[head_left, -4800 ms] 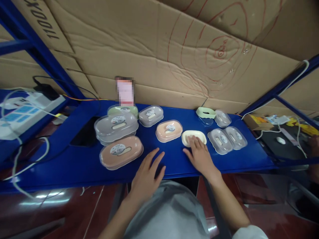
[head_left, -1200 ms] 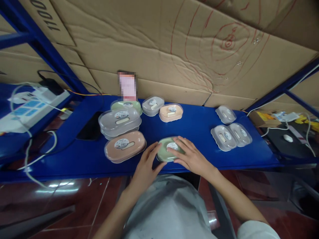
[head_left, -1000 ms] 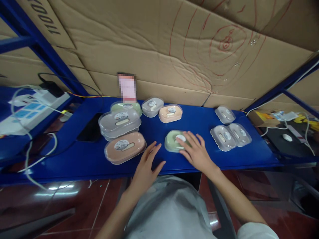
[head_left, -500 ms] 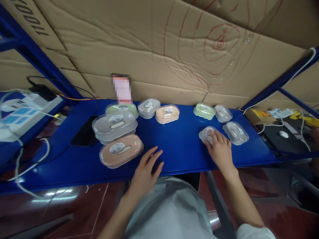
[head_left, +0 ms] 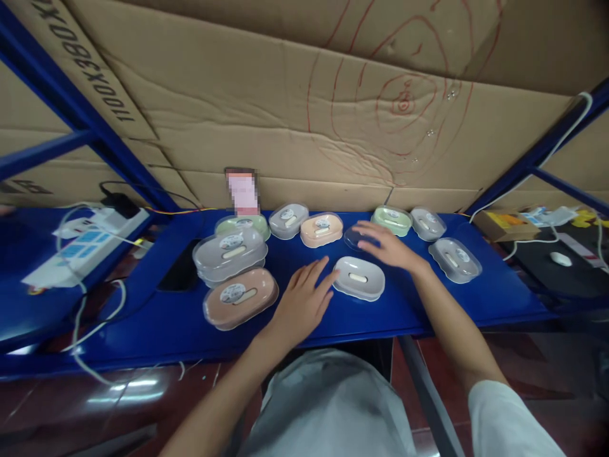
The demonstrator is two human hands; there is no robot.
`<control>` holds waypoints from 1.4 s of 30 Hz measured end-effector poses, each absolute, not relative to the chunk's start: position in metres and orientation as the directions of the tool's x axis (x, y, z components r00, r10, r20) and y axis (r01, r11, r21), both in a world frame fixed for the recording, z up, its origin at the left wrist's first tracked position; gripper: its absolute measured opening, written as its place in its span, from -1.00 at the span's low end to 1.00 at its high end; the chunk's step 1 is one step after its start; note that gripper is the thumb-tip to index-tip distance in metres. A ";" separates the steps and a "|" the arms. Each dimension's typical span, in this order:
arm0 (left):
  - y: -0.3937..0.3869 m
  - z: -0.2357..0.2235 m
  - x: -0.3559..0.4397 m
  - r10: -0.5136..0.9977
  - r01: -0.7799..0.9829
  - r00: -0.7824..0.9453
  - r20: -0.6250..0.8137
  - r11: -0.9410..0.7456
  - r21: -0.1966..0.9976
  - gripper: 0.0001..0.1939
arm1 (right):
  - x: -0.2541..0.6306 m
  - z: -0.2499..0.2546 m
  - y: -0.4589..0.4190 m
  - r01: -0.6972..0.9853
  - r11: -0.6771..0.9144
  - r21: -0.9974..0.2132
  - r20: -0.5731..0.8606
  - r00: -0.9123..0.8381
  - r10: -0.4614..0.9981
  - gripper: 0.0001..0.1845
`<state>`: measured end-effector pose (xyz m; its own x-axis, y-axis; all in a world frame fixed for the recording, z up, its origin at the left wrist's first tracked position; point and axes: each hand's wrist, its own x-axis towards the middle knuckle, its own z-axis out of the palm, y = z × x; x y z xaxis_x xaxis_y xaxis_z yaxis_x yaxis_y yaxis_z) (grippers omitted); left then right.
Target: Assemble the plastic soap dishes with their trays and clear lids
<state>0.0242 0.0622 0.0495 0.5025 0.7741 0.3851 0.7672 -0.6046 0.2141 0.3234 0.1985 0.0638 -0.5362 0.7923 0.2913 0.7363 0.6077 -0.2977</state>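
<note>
A grey oval plastic box (head_left: 359, 279) sits uncovered near the table's front edge, a short pale bar showing at its centre. Just behind it is a clear plastic lid (head_left: 351, 238), with my right hand (head_left: 387, 244) closed over its right side; whether the lid touches the table I cannot tell. My left hand (head_left: 307, 298) is open, fingers spread, its fingertips at the left rim of the uncovered box. To its left lies a pink lidded box (head_left: 254, 292) with a round label, in front of stacked grey lidded boxes (head_left: 252, 246).
Farther back stand a green box (head_left: 261, 222), a grey box (head_left: 297, 214), a peach box (head_left: 328, 222) and another green box (head_left: 397, 217). Two grey lidded boxes, one at the back (head_left: 431, 219) and one nearer (head_left: 461, 254), sit right. A black phone (head_left: 176, 270) and power strip (head_left: 104, 235) are left.
My right hand has moved left, and the grey box is now at the middle with its lid off. My left hand has come up beside it. The view has shifted slightly.
</note>
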 end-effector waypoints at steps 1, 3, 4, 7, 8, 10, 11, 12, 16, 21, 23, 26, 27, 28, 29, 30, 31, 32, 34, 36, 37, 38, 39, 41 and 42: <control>0.079 0.057 0.030 0.794 0.796 0.472 0.382 -0.571 0.203 -0.51 | 0.330 0.065 0.212 0.800 0.536 -0.271 0.312 -0.453 0.835 -0.48; 0.116 0.067 0.043 0.861 0.868 0.370 0.350 -0.454 0.200 -0.46 | 0.347 0.065 0.231 0.920 0.330 -0.214 0.349 -0.243 0.905 -0.46; 0.134 0.069 0.048 0.877 0.886 0.335 0.346 -0.418 0.203 -0.42 | 0.356 0.064 0.238 0.951 0.241 -0.192 0.356 -0.161 0.920 -0.45; 0.173 0.066 0.060 0.900 0.913 0.261 0.349 -0.348 0.215 -0.46 | 0.383 0.058 0.243 0.968 0.179 -0.177 0.332 -0.112 0.937 -0.48; 0.180 0.064 0.061 0.903 0.917 0.243 0.354 -0.333 0.220 -0.52 | 0.389 0.057 0.242 0.966 0.192 -0.174 0.321 -0.129 0.938 -0.50; 0.189 0.059 0.061 0.904 0.921 0.215 0.369 -0.313 0.232 -0.63 | 0.396 0.055 0.240 0.958 0.234 -0.168 0.307 -0.175 0.935 -0.53; 0.190 0.059 0.059 0.903 0.921 0.205 0.377 -0.308 0.238 -0.66 | 0.397 0.055 0.238 0.952 0.257 -0.166 0.304 -0.199 0.932 -0.54; 0.191 0.059 0.057 0.902 0.920 0.197 0.385 -0.305 0.244 -0.69 | 0.396 0.056 0.237 0.948 0.275 -0.163 0.304 -0.217 0.928 -0.55; 0.189 0.064 0.053 0.896 0.923 0.169 0.410 -0.290 0.252 -0.71 | 0.380 0.063 0.233 0.956 0.263 -0.130 0.325 -0.210 0.922 -0.51; 0.173 0.059 0.068 0.886 0.914 0.252 0.389 -0.350 0.206 -0.72 | 0.359 0.060 0.217 0.970 0.236 -0.063 0.197 -0.220 0.956 -0.57; 0.168 0.052 0.075 0.889 0.910 0.284 0.359 -0.367 0.190 -0.69 | 0.357 0.056 0.211 0.978 0.204 -0.036 0.128 -0.198 0.972 -0.51; 0.165 0.043 0.079 0.900 0.911 0.310 0.307 -0.374 0.176 -0.68 | 0.358 0.058 0.207 0.980 0.197 -0.027 0.070 -0.195 0.978 -0.55; 0.165 0.041 0.080 0.905 0.914 0.306 0.296 -0.366 0.174 -0.68 | 0.360 0.061 0.207 0.978 0.206 -0.035 0.069 -0.204 0.977 -0.59; 0.166 0.040 0.079 0.910 0.919 0.297 0.289 -0.355 0.174 -0.67 | 0.361 0.065 0.208 0.975 0.215 -0.046 0.078 -0.211 0.974 -0.61; 0.166 0.040 0.079 0.914 0.922 0.286 0.287 -0.344 0.175 -0.65 | 0.362 0.069 0.208 0.973 0.224 -0.060 0.094 -0.218 0.971 -0.61; 0.166 0.040 0.078 0.917 0.925 0.278 0.286 -0.336 0.179 -0.64 | 0.362 0.073 0.209 0.970 0.233 -0.075 0.116 -0.223 0.968 -0.59; 0.167 0.040 0.078 0.919 0.925 0.273 0.285 -0.331 0.184 -0.63 | 0.361 0.076 0.209 0.966 0.241 -0.089 0.144 -0.227 0.963 -0.57; 0.167 0.041 0.078 0.921 0.925 0.269 0.284 -0.329 0.191 -0.63 | 0.359 0.079 0.209 0.963 0.250 -0.100 0.176 -0.230 0.957 -0.56; 0.167 0.043 0.078 0.924 0.924 0.253 0.285 -0.318 0.211 -0.65 | 0.351 0.081 0.207 0.958 0.266 -0.111 0.245 -0.233 0.941 -0.55; 0.168 0.045 0.078 0.928 0.925 0.223 0.298 -0.298 0.236 -0.65 | 0.341 0.082 0.203 0.935 0.333 -0.124 0.292 -0.286 0.913 -0.53; 0.168 0.046 0.079 0.929 0.924 0.207 0.308 -0.289 0.249 -0.65 | 0.336 0.081 0.201 0.906 0.398 -0.143 0.304 -0.342 0.889 -0.54; 0.169 0.047 0.079 0.927 0.922 0.195 0.321 -0.285 0.261 -0.63 | 0.331 0.080 0.198 0.864 0.475 -0.171 0.310 -0.410 0.858 -0.57; 0.170 0.048 0.079 0.923 0.919 0.188 0.336 -0.286 0.272 -0.61 | 0.326 0.079 0.195 0.811 0.549 -0.202 0.308 -0.480 0.822 -0.61; 0.172 0.051 0.078 0.910 0.910 0.184 0.371 -0.300 0.286 -0.56 | 0.320 0.075 0.189 0.713 0.651 -0.260 0.274 -0.592 0.758 -0.65; 0.172 0.054 0.077 0.904 0.906 0.184 0.386 -0.309 0.291 -0.55 | 0.318 0.073 0.187 0.692 0.668 -0.273 0.242 -0.623 0.744 -0.64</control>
